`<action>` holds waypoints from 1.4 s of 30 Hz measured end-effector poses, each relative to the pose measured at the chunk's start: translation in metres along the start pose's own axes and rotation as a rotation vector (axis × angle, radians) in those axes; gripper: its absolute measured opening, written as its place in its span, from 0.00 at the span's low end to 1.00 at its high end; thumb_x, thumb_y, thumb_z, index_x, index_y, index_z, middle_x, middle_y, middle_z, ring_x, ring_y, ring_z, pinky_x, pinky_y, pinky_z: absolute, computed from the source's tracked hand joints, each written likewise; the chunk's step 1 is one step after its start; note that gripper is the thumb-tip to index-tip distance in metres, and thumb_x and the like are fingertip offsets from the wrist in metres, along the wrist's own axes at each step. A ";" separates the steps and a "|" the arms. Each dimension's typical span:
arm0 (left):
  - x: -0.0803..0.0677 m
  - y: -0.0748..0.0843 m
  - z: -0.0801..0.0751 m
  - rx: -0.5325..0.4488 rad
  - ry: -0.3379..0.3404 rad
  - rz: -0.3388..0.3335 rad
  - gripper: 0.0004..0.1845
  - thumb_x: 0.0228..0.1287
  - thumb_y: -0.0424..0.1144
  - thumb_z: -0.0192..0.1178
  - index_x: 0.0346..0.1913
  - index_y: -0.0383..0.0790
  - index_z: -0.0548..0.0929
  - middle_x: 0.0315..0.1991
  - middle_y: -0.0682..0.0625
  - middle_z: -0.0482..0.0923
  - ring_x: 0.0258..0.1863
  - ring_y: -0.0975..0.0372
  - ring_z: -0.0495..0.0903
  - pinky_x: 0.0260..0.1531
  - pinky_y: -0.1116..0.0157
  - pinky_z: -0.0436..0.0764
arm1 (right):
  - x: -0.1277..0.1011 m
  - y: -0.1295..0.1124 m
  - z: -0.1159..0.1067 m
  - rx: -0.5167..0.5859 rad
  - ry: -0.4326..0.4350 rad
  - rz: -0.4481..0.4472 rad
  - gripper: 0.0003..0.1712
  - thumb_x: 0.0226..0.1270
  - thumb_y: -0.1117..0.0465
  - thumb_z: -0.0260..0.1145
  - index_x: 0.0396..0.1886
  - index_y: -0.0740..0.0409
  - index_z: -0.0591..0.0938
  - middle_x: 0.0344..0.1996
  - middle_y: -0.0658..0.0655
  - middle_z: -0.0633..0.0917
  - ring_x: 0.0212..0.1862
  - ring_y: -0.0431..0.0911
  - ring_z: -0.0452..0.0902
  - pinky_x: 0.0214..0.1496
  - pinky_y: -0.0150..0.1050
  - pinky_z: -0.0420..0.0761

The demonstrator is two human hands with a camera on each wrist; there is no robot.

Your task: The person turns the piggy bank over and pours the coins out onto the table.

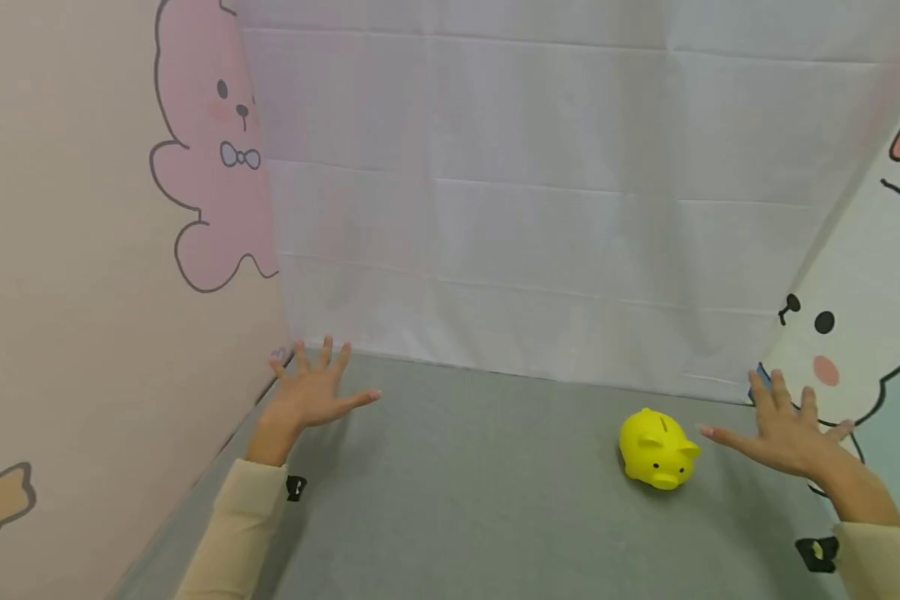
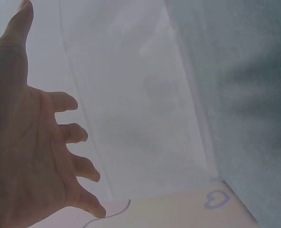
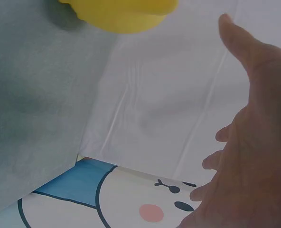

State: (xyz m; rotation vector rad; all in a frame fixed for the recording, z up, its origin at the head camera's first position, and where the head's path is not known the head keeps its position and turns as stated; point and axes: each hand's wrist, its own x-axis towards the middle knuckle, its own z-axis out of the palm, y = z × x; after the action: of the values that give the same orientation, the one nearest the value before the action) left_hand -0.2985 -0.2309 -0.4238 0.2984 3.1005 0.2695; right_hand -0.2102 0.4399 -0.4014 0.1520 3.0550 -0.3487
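Observation:
A yellow piggy bank [image 1: 657, 450] stands on the grey felt surface [image 1: 480, 492] at the right, its snout toward me; its body [image 3: 119, 13] shows at the top of the right wrist view. My right hand [image 1: 787, 429] hovers just right of it with fingers spread, holding nothing, the thumb pointing at the pig. At the far left corner my left hand [image 1: 311, 392] is spread flat and holds nothing. Its splayed fingers [image 2: 67, 135] show in the left wrist view against the white cloth.
A white creased cloth wall [image 1: 540, 192] closes the back. A side panel with a pink cartoon rabbit [image 1: 213, 142] stands at the left, and one with a white cartoon animal [image 1: 847, 350] at the right. Both arms wear pale yellow sleeves [image 1: 232, 533].

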 end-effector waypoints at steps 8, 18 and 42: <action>0.006 0.025 -0.002 -0.073 0.048 0.076 0.64 0.61 0.85 0.49 0.87 0.49 0.41 0.87 0.38 0.36 0.82 0.27 0.34 0.66 0.14 0.32 | 0.000 -0.003 -0.006 -0.020 0.011 -0.006 0.79 0.64 0.20 0.60 0.80 0.76 0.32 0.74 0.88 0.31 0.70 0.94 0.30 0.61 0.95 0.39; -0.003 0.072 -0.011 -0.221 0.063 0.226 0.54 0.68 0.74 0.57 0.86 0.45 0.53 0.84 0.43 0.57 0.81 0.42 0.62 0.76 0.38 0.68 | -0.002 -0.009 -0.010 0.026 -0.003 -0.101 0.70 0.72 0.30 0.63 0.78 0.85 0.40 0.71 0.95 0.43 0.65 0.91 0.51 0.60 0.87 0.64; 0.032 0.174 0.048 -0.476 0.021 0.351 0.40 0.72 0.68 0.59 0.73 0.42 0.75 0.75 0.45 0.74 0.73 0.49 0.75 0.70 0.47 0.79 | -0.003 -0.007 0.007 0.142 -0.124 -0.072 0.58 0.76 0.31 0.59 0.74 0.84 0.59 0.71 0.87 0.63 0.65 0.82 0.70 0.49 0.65 0.86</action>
State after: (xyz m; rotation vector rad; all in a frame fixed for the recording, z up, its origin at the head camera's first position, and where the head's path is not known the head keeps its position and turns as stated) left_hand -0.2957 -0.0480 -0.4414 0.8153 2.8569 0.9946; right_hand -0.2080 0.4314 -0.4060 0.0263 2.9178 -0.5575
